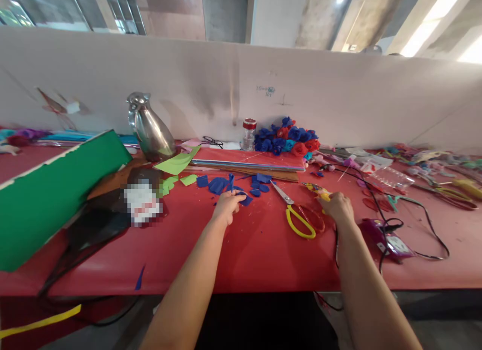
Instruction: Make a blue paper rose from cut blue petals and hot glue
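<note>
My left hand is closed, its fingers bent at the scattered blue paper pieces. A small twisted piece of blue paper stands up from its fingers. Other cut blue pieces lie around it on the red tabletop. Over to the right, my right hand is closed around a yellow tool with a narrow tip pointing left; its exact kind is hard to make out. Scissors with yellow handles lie between my hands, blades toward the blue pieces.
A steel jug, a red-lidded jar and a heap of blue and red paper flowers stand along the back wall. A green board and black bag are left. Black cords surround a purple box at right.
</note>
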`<state>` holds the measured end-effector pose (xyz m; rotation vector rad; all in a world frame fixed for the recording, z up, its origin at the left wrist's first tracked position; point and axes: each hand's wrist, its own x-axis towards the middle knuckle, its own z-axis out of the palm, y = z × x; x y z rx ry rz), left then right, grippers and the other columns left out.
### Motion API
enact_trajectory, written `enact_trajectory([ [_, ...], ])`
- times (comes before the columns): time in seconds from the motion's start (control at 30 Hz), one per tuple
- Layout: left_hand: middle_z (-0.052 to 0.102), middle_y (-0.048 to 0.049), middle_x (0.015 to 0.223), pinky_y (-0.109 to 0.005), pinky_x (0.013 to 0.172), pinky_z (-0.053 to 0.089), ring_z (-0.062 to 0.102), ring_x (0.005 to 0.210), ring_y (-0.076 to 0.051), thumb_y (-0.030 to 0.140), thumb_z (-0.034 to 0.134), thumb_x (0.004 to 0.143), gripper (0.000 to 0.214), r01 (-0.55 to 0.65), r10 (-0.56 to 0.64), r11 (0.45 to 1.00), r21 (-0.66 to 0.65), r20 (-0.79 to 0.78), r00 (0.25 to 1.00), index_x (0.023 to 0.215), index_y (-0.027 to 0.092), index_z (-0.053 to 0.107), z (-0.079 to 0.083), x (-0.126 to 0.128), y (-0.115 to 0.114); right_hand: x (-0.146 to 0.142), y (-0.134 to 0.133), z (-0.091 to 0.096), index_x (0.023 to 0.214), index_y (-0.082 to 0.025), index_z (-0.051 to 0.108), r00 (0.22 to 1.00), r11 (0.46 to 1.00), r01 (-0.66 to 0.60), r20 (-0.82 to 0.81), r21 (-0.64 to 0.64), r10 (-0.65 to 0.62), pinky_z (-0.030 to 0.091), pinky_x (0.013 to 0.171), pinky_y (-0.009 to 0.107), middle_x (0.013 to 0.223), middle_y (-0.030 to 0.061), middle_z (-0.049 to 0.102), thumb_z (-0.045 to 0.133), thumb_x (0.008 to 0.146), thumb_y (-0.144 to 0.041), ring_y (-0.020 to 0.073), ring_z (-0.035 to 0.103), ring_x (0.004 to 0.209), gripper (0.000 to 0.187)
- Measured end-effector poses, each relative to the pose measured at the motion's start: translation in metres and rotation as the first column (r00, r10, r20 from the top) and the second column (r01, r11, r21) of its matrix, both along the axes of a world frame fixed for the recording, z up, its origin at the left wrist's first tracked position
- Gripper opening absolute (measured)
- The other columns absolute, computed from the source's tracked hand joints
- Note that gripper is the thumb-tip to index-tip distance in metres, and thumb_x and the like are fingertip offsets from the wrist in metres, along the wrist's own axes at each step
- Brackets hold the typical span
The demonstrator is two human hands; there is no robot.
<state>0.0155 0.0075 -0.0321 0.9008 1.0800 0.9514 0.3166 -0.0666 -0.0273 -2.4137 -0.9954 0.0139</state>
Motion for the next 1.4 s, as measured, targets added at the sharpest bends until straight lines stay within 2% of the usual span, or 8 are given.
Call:
enact_trajectory([
  [0.07,0.038,0.0074,0.037,-0.021,0.038,0.012,0.023,0.031,-0.003,0.018,0.07,0.059,0.011,0.061,-0.062,0.998,-0.022,-0.06,0.996,0.059,0.016,0.059,0.002,0.002,-0.003,0.011,-0.004,-0.005,0.083,-0.015,0.059,0.996,0.996,0.07,-0.059,-0.047,-0.073,0.045,0.07,0.041,0.085,0.0178,0.064,0.071,0.058,-0.027,0.0348,0.06,0.091,0.031],
  [0.17,0.035,0.0075,0.035,-0.021,0.039,0.01,0.021,0.032,-0.003,0.016,0.068,0.062,0.009,0.11,-0.114,0.993,-0.042,-0.125,0.986,0.056,0.015,0.062,0.003,0.004,-0.006,0.012,-0.005,-0.007,0.062,-0.02,0.054,0.938,0.985,0.132,-0.336,0.112,-0.088,0.044,0.058,0.034,0.06,0.005,0.056,0.072,0.048,-0.016,0.0289,0.061,0.076,0.023],
  [0.4,0.044,0.005,0.038,-0.021,0.039,0.01,0.019,0.035,-0.003,0.015,0.075,0.057,0.008,0.173,-0.176,0.984,-0.033,-0.232,0.957,0.058,0.014,0.067,0.002,0.004,-0.009,-0.011,-0.019,0.005,0.066,-0.021,0.052,0.744,0.879,0.14,-0.634,0.457,0.211,0.04,0.043,0.021,0.058,-0.0038,0.053,0.063,0.053,-0.017,0.01,0.051,0.05,0.018],
  [0.5,0.042,0.0056,0.036,-0.021,0.039,0.013,0.021,0.034,-0.003,0.013,0.076,0.054,0.014,0.154,-0.153,0.988,-0.02,-0.288,0.945,0.052,0.014,0.063,0.002,0.005,-0.01,-0.036,-0.034,0.018,0.073,-0.021,0.055,0.53,0.785,0.14,-0.715,0.604,0.456,0.046,0.047,0.02,0.073,0.0003,0.063,0.069,0.049,-0.015,0.0115,0.059,0.06,0.029],
  [0.73,0.047,0.0027,0.036,-0.021,0.039,0.015,0.024,0.035,-0.004,0.008,0.077,0.05,0.015,0.228,-0.227,0.973,-0.03,-0.279,0.933,0.05,0.014,0.064,0.004,0.004,-0.011,-0.097,-0.068,0.028,0.076,-0.02,0.058,0.308,0.833,-0.084,-0.781,0.547,0.544,0.035,0.036,0.019,0.066,0.0004,0.062,0.077,0.058,-0.032,0.0092,0.05,0.048,0.029],
  [0.93,0.053,0.0003,0.041,-0.022,0.044,0.028,0.039,0.041,-0.009,0.004,0.074,0.05,0.015,0.215,-0.17,0.974,0.065,-0.413,0.895,0.047,0.015,0.065,0.001,0.007,-0.011,-0.108,-0.081,0.018,0.092,-0.021,0.057,0.373,0.825,-0.302,-0.738,0.477,0.563,0.042,0.048,0.023,0.088,0.0029,0.067,0.079,0.057,-0.032,0.0109,0.056,0.056,0.042],
  [1.13,0.054,-0.0004,0.041,-0.023,0.046,0.031,0.048,0.046,-0.013,0.007,0.077,0.045,0.018,0.249,-0.115,0.953,0.171,-0.556,0.823,0.043,0.017,0.063,-0.004,0.005,-0.003,-0.108,-0.086,0.012,0.083,-0.018,0.06,0.36,0.829,-0.411,-0.767,0.38,0.53,0.03,0.04,0.023,0.056,-0.0018,0.054,0.063,0.073,-0.055,0.0072,0.039,0.043,0.038],
  [1.4,0.051,0.0008,0.039,-0.022,0.046,0.03,0.047,0.046,-0.012,0.003,0.076,0.042,0.02,0.281,-0.126,0.934,0.222,-0.53,0.839,0.041,0.018,0.062,-0.006,0.004,-0.002,-0.123,-0.071,0.016,0.068,-0.017,0.059,0.482,0.79,-0.555,-0.673,0.261,0.561,0.029,0.038,0.025,0.054,0.0,0.052,0.055,0.065,-0.073,0.0078,0.039,0.039,0.056],
])
